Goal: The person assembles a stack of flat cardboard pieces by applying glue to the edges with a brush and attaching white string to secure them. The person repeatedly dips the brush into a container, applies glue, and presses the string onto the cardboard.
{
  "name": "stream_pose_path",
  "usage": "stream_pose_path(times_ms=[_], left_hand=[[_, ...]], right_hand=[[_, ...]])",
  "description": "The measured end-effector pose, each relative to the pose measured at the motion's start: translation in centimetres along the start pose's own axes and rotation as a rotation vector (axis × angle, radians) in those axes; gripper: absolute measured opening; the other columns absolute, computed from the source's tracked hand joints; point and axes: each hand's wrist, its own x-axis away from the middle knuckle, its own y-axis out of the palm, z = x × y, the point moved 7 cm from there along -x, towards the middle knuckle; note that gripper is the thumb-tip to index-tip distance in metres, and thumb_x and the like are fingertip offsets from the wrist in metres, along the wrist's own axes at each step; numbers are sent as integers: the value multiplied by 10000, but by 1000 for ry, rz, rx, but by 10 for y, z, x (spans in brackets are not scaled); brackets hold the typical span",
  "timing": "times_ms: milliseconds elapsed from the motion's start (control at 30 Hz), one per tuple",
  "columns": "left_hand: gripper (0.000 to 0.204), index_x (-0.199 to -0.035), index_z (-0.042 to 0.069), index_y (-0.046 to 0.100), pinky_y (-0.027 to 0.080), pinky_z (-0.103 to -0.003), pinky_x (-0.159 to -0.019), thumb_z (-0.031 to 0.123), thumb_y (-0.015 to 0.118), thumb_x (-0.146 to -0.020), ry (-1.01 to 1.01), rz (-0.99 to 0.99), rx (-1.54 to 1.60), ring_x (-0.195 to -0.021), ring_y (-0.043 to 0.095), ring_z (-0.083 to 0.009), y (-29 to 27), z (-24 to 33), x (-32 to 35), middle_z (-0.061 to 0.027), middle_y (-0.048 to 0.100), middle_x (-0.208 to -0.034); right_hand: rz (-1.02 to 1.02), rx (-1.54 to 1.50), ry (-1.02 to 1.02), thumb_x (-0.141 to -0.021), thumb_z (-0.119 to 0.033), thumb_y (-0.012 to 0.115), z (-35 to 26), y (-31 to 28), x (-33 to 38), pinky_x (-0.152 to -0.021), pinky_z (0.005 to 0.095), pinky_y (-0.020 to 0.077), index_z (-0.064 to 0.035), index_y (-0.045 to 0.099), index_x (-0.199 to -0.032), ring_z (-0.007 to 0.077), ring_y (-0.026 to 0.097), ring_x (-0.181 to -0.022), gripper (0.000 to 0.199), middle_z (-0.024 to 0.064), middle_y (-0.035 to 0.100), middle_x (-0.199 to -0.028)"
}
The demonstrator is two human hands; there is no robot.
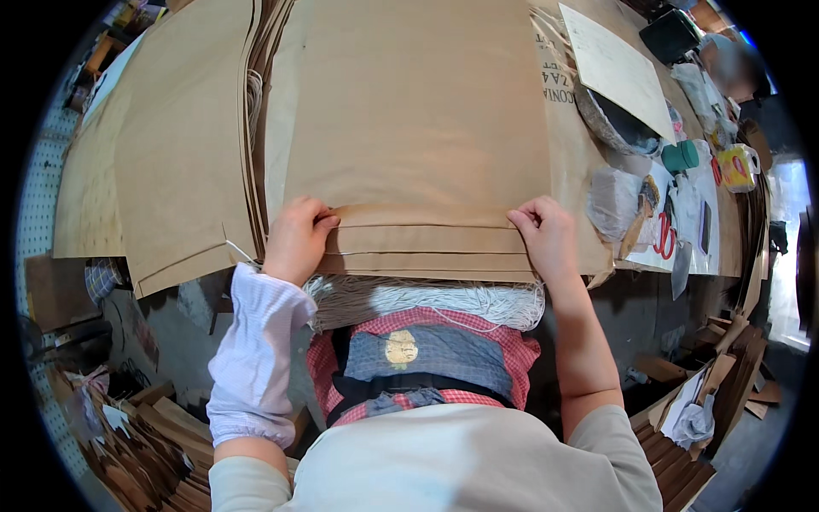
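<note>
A large brown paper sheet [418, 111], perhaps a paper bag, lies flat in front of me. Its near edge is folded over in a narrow band, and other folded brown edges [426, 263] show in steps below it. At the band's left end my left hand [297, 241] pinches the paper between thumb and fingers. My right hand [548, 235] pinches the right end the same way. Just below the table edge, a thick hank of white string [426, 299] lies across my apron [456, 350]. A short white strand [241, 252] sticks out beside my left wrist.
Another stack of brown paper [188, 128] lies at left. On the right are a pale board [616, 68] over a dark bowl [618, 119], red-handled scissors [664, 237], a brush [638, 224], a green lid [680, 155] and a yellow package [737, 167]. Brown bundles [682, 465] stand below.
</note>
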Motion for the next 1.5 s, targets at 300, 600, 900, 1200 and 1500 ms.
stream_pose_path(times_ms=[300,600,900,1200,1500], left_hand=[[518,-1236,-22,442,365,-487,-987,213,608,-804,411,21,-167,-1191,434,-408,27,107,14,-237,470,-1246],[806,-1368,-126,243,169,-454,-1122,421,567,-874,-42,-18,-202,-1366,175,-432,22,4,28,-311,217,-1448],[605,-1309,-95,371,290,-460,-1064,218,625,-858,-118,205,98,-1274,355,-403,-11,-13,27,-267,399,-1351],[176,-706,63,522,376,-395,-450,137,655,-794,110,391,-31,-490,503,-282,-58,8,63,-85,522,-586],[260,-768,-2,530,396,-364,-523,190,518,-943,-272,944,-212,-562,498,-279,-220,-195,161,-152,518,-633]], right_hand=[[-77,-178,-286,-838,-191,615,-49,78,28,-1070,427,306,18,415,-1335,349,403,-1250,575,196,439,-1344],[205,382,54,-814,-322,649,14,-5,39,-1080,459,272,59,358,-1343,369,323,-1318,715,220,327,-1434],[185,-358,279,-824,20,540,11,-38,38,-908,347,462,29,556,-1164,269,584,-1040,340,136,600,-1148],[7,-273,181,-903,-47,466,21,-11,44,-905,310,431,72,490,-1191,209,572,-1031,313,155,608,-1095],[-624,-1004,220,-917,-57,494,-182,177,-9,-479,218,381,-18,348,-1344,50,462,-610,453,-17,477,-772]])
